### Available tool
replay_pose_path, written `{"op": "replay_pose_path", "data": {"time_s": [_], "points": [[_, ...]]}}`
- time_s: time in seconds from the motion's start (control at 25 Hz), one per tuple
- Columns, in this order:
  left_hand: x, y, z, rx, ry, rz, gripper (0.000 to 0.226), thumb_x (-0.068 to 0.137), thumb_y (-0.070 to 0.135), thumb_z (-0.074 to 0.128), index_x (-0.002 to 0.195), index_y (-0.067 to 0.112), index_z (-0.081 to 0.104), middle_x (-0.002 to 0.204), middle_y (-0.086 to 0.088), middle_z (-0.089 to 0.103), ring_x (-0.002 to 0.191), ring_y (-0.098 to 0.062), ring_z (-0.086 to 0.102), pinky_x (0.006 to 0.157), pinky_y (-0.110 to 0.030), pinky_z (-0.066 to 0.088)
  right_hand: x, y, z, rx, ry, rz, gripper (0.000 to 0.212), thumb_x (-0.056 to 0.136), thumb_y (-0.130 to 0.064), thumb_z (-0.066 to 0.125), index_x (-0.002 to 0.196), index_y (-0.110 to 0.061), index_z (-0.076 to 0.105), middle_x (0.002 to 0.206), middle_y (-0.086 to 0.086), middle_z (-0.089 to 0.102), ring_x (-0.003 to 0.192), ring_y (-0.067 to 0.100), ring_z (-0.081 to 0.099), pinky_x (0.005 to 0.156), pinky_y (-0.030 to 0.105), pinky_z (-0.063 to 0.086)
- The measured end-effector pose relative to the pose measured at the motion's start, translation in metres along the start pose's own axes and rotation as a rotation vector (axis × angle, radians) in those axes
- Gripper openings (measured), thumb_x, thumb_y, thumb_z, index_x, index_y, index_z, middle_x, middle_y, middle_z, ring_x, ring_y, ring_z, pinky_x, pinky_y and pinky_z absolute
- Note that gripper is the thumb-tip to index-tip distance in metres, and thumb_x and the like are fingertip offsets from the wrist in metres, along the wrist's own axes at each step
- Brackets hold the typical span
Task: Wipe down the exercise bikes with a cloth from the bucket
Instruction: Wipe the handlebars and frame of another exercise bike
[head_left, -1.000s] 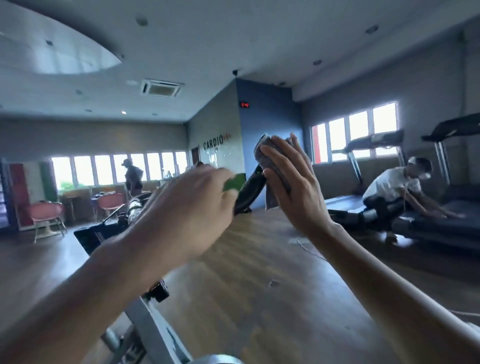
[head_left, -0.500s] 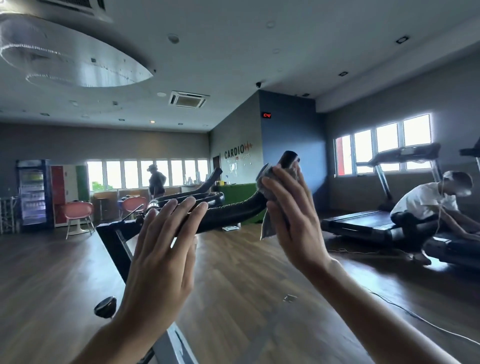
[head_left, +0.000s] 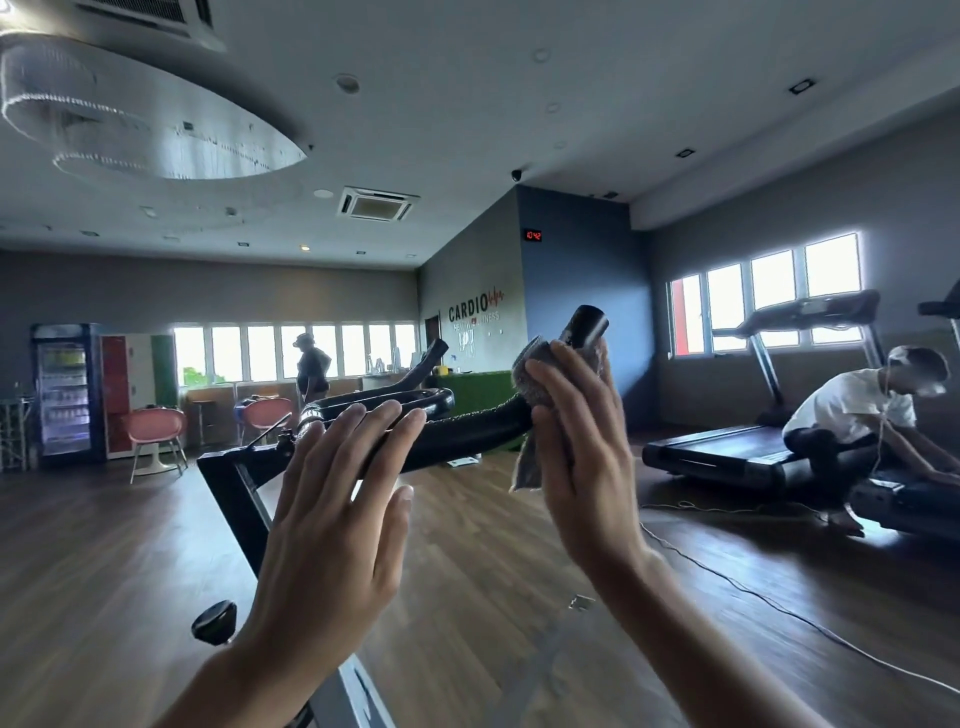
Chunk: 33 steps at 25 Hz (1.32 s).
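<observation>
- Handlebar wiping is being carried out on an exercise bike (head_left: 234, 483). A grey cloth (head_left: 531, 370) is being wrapped round the upturned right horn of the black handlebar (head_left: 467, 434) by the right hand (head_left: 582, 457), with its fingers curled over cloth and grip just below the bare end cap.
- Left hand (head_left: 332, 519) is being held flat and wide, fingers straight, in front of the handlebar's middle loop. Whether the bar is being touched cannot be told.
- By the look of it, the job is being worked through at the bars. Next, the cloth is probably needing to be drawn along the horn, with the grip being kept snug so the fabric is not dragged loose on the textured foam.
- No bucket is being shown in this view.
- Dark wood-plank floor (head_left: 104, 571) is being crossed by a thin cable (head_left: 769, 603).
- Beyond, a treadmill (head_left: 727, 457) by the windows is being crouched on by a person in a white shirt (head_left: 852, 410). Another person (head_left: 313, 366) is being framed against the far windows, near pink chairs (head_left: 156, 428) and a lit drinks fridge (head_left: 63, 395).
</observation>
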<state>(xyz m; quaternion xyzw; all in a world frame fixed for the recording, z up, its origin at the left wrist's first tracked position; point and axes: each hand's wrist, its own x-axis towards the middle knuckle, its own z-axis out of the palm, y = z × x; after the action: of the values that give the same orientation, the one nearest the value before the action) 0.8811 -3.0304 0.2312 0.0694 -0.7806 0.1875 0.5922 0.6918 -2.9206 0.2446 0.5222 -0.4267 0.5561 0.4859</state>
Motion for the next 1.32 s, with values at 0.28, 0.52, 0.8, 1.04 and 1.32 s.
{"op": "replay_pose_path", "data": {"time_s": [0.28,0.52,0.8,1.04,1.32], "points": [[-0.013,-0.006,-0.005,-0.066,0.029,-0.088,0.059,0.096,0.025,0.045,0.153,0.011,0.031,0.158,-0.006,0.031,0.150,-0.020,0.021,0.123,-0.044,0.017,-0.014,-0.024,0.012,0.005,0.026,0.118,0.039,0.100,-0.006,0.053,0.139,-0.011,0.056,0.151,0.008,0.048,0.150,0.034,0.029,0.120,0.053,0.029],[-0.022,-0.012,-0.005,-0.153,-0.014,-0.095,0.062,0.096,0.021,0.044,0.154,0.007,0.026,0.162,-0.006,0.023,0.152,-0.014,0.015,0.123,-0.026,0.015,-0.024,-0.031,0.017,0.007,0.054,0.126,0.038,0.102,-0.009,0.050,0.140,-0.011,0.055,0.152,0.009,0.047,0.148,0.038,0.031,0.119,0.057,0.028],[-0.023,-0.012,-0.007,-0.161,-0.020,-0.101,0.062,0.097,0.021,0.043,0.154,0.005,0.026,0.163,-0.006,0.021,0.153,-0.015,0.013,0.121,-0.017,0.009,-0.029,-0.057,0.032,-0.036,0.041,0.125,0.040,0.102,-0.009,0.048,0.141,-0.010,0.055,0.153,0.006,0.046,0.152,0.033,0.023,0.121,0.055,0.025],[-0.026,-0.016,-0.004,-0.196,-0.031,-0.076,0.071,0.093,0.008,0.054,0.156,0.006,0.021,0.164,-0.005,0.019,0.152,-0.022,0.016,0.122,-0.034,0.019,-0.034,-0.103,0.062,-0.087,0.025,0.081,0.042,0.102,-0.015,0.044,0.143,-0.014,0.052,0.156,0.003,0.043,0.155,0.028,0.016,0.126,0.049,0.015],[-0.019,0.029,-0.025,-0.537,0.205,-0.167,0.050,0.097,0.004,0.035,0.146,-0.006,0.034,0.156,-0.014,0.036,0.148,-0.018,0.030,0.119,-0.026,0.026,-0.029,-0.116,0.052,0.058,-0.121,0.145,0.053,0.108,-0.034,0.019,0.154,-0.015,0.036,0.165,-0.004,0.024,0.156,0.018,0.007,0.126,0.043,0.002]]}}
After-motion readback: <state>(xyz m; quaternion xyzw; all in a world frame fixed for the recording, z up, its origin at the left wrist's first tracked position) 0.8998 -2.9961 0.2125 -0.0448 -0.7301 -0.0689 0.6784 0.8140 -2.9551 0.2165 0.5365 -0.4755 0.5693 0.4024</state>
